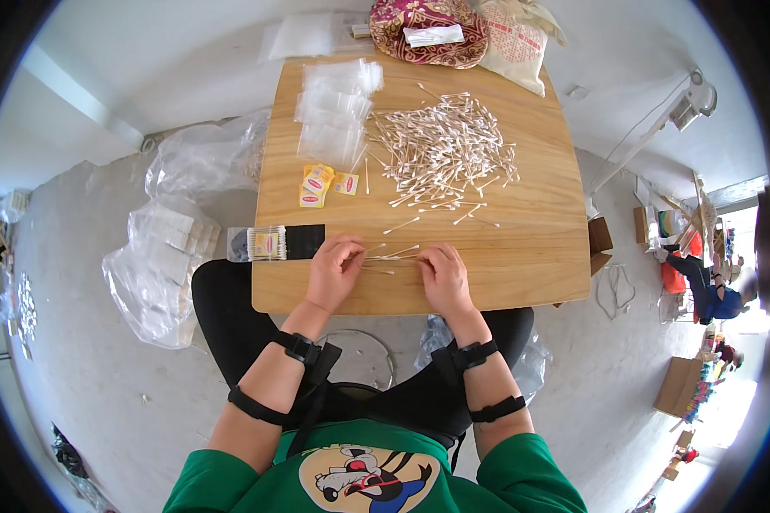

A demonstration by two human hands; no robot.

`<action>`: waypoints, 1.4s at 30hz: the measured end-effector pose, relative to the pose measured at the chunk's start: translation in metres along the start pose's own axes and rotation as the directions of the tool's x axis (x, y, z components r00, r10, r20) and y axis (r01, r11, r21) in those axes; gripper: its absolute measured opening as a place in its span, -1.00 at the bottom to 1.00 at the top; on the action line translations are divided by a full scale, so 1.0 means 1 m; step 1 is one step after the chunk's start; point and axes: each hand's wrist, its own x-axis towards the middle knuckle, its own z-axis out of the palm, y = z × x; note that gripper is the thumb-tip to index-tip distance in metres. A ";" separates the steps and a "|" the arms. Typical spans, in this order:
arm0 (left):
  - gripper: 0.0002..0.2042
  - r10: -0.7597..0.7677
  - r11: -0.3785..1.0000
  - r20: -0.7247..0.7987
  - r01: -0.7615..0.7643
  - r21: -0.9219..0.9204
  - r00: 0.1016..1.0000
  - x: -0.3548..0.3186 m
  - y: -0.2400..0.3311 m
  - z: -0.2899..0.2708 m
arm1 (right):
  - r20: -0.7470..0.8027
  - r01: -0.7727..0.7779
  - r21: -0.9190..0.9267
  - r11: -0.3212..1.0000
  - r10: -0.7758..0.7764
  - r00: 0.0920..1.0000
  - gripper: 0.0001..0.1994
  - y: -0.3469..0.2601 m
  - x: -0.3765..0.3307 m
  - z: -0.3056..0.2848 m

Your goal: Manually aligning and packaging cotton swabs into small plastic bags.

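Several cotton swabs [392, 257] lie side by side near the table's front edge, between my two hands. My left hand [337, 267] is closed in a pinch at their left ends. My right hand [445, 272] pinches at their right ends; the fingertips partly hide what each hand grips. Beyond them spreads a big loose pile of cotton swabs [449, 150], with a few strays on its near side. Left of my left hand, a clear packet of cotton swabs [267, 243] with a yellow card rests beside a black strip [305, 242].
Clear plastic bags [334, 120] are stacked at the table's far left, above several yellow cards [316, 181]. A patterned red cloth item [428, 30] and a cream cloth bag [515, 43] sit at the far edge. Plastic-wrapped bundles [167, 256] stand on the floor left; other people are at the far right.
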 end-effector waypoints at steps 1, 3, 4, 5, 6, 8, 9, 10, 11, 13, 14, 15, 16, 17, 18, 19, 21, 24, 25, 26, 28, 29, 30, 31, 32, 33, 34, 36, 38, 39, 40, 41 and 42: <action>-0.95 -0.100 0.993 -0.025 0.098 -0.071 0.995 0.001 0.002 0.002 | -0.014 -0.068 0.033 0.997 0.068 0.998 -0.92 0.001 -0.002 0.000; -0.94 -0.202 0.970 -0.041 0.194 -0.144 0.979 0.003 0.005 0.004 | -0.043 -0.086 0.020 0.996 0.087 0.995 -0.93 0.003 0.002 0.000; -0.92 -0.098 0.995 -0.063 0.096 -0.023 0.993 0.005 0.006 0.005 | -0.075 -0.104 0.009 0.994 0.105 0.992 -0.94 0.005 0.006 0.001; -0.90 0.009 0.995 -0.071 -0.002 0.101 0.997 0.006 0.007 0.005 | -0.075 -0.106 0.009 0.994 0.107 0.991 -0.94 0.006 0.010 0.001; -0.90 0.009 0.995 -0.068 -0.002 0.102 0.998 0.006 0.008 0.003 | -0.072 -0.078 -0.044 0.996 0.075 0.995 -0.95 0.007 0.015 0.002; -0.89 -0.017 0.997 -0.020 0.019 0.072 1.000 0.005 0.010 -0.001 | -0.069 -0.051 -0.094 0.994 0.045 0.997 -0.96 0.008 0.024 0.005; -0.89 -0.016 0.997 -0.020 0.017 0.073 1.000 0.004 0.010 -0.002 | -0.055 -0.024 -0.106 0.994 0.018 0.998 -0.95 0.009 0.028 0.006; -0.90 0.014 0.996 0.012 -0.015 0.093 1.000 0.002 0.009 -0.003 | -0.040 0.003 -0.117 0.993 -0.008 0.999 -0.95 0.009 0.032 0.007; -0.90 0.043 0.993 0.044 -0.048 0.112 0.998 0.002 0.008 -0.003 | -0.042 0.003 -0.117 0.993 -0.008 0.999 -0.95 0.008 0.034 0.008; -0.90 0.048 0.992 0.055 -0.054 0.110 0.997 0.002 0.008 -0.005 | 0.029 0.004 -0.160 0.987 0.000 1.000 -0.96 0.008 0.036 0.010; -0.89 0.054 0.993 0.066 -0.061 0.105 0.996 0.002 0.009 -0.005 | 0.029 0.004 -0.160 0.987 0.001 1.000 -0.96 0.008 0.036 0.010; -0.89 0.052 0.993 0.066 -0.058 0.107 0.996 0.002 0.009 -0.005 | 0.068 0.020 -0.146 0.989 -0.010 0.998 -0.94 0.005 0.037 0.011; -0.88 0.023 0.994 0.054 -0.028 0.103 0.998 0.001 0.010 -0.005 | 0.108 0.036 -0.131 0.991 -0.022 0.994 -0.92 0.004 0.037 0.011; -0.86 -0.006 0.995 0.043 0.002 0.099 0.999 0.001 0.011 -0.004 | 0.109 0.035 -0.131 0.991 -0.021 0.994 -0.92 0.002 0.036 0.010; -0.86 -0.009 0.995 0.042 0.004 0.100 0.999 0.002 0.012 -0.005 | 0.067 -0.020 -0.069 0.997 0.025 0.997 -0.90 -0.001 0.034 0.009; -0.85 0.008 0.992 0.037 -0.013 0.129 0.999 0.003 0.014 -0.005 | 0.027 -0.073 -0.005 0.997 0.073 0.997 -0.88 -0.003 0.032 0.008; -0.83 0.023 0.987 0.030 -0.028 0.158 0.999 0.004 0.018 -0.005 | 0.071 -0.085 -0.013 0.996 0.086 0.994 -0.86 0.001 0.025 -0.003; -0.82 0.042 0.973 0.095 -0.062 0.221 0.995 0.005 0.023 -0.006 | 0.105 -0.042 -0.057 0.998 0.048 0.993 -0.85 0.001 0.017 -0.008; -0.82 0.040 0.973 0.109 -0.064 0.221 0.993 0.006 0.024 -0.007 | 0.097 0.013 -0.090 0.996 -0.004 0.995 -0.85 0.000 0.016 -0.010; -0.82 0.039 0.973 0.124 -0.066 0.222 0.992 0.006 0.025 -0.007 | 0.098 0.011 -0.093 0.996 -0.002 0.995 -0.85 -0.001 0.015 -0.010; -0.82 0.039 0.974 0.126 -0.066 0.218 0.991 0.006 0.024 -0.007 | 0.091 0.014 -0.102 0.995 -0.005 0.996 -0.84 -0.003 0.014 -0.007; -0.83 0.040 0.974 0.128 -0.068 0.214 0.991 0.006 0.024 -0.007 | 0.091 0.015 -0.102 0.995 -0.005 0.996 -0.84 -0.003 0.014 -0.008; -0.83 0.039 0.974 0.128 -0.066 0.217 0.991 0.006 0.023 -0.008 | 0.079 0.021 -0.095 0.995 -0.013 0.997 -0.86 -0.003 0.014 -0.007; -0.84 0.038 0.976 0.133 -0.066 0.210 0.990 0.006 0.021 -0.006 | 0.066 0.027 -0.088 0.996 -0.021 0.998 -0.87 -0.003 0.014 -0.008; -0.85 0.038 0.977 0.139 -0.066 0.202 0.990 0.005 0.020 -0.006 | 0.067 0.028 -0.087 0.996 -0.022 0.998 -0.87 -0.002 0.012 -0.009; -0.85 0.036 0.977 0.136 -0.063 0.204 0.990 0.005 0.019 -0.005 | 0.070 0.006 -0.105 0.994 0.001 0.998 -0.89 0.001 0.009 -0.013; -0.86 0.037 0.979 0.123 -0.061 0.196 0.992 0.004 0.018 -0.005 | 0.072 -0.016 -0.123 0.992 0.025 0.997 -0.91 0.004 0.006 -0.017; -0.87 0.039 0.981 0.110 -0.058 0.183 0.993 0.004 0.018 -0.005 | 0.044 -0.036 -0.132 0.991 0.043 0.998 -0.92 0.016 0.000 -0.025; -0.88 0.049 0.978 0.115 -0.071 0.195 0.992 0.004 0.019 -0.006 | 0.014 -0.060 -0.144 0.988 0.062 0.998 -0.93 0.025 -0.004 -0.028; -0.88 0.049 0.979 0.116 -0.070 0.190 0.992 0.005 0.020 -0.007 | 0.010 -0.119 -0.159 0.980 0.123 0.992 -0.93 0.025 -0.003 -0.031; -0.88 0.058 0.977 0.127 -0.082 0.199 0.990 0.005 0.020 -0.008 | 0.005 -0.178 -0.172 0.969 0.182 0.983 -0.93 0.025 -0.002 -0.034; -0.87 0.066 0.973 0.137 -0.094 0.209 0.988 0.005 0.020 -0.009 | 0.006 -0.179 -0.175 0.968 0.182 0.983 -0.93 0.024 0.001 -0.032; -0.87 0.070 0.974 0.141 -0.098 0.205 0.988 0.005 0.021 -0.007 | 0.006 -0.158 -0.195 0.968 0.163 0.987 -0.94 0.022 0.006 -0.026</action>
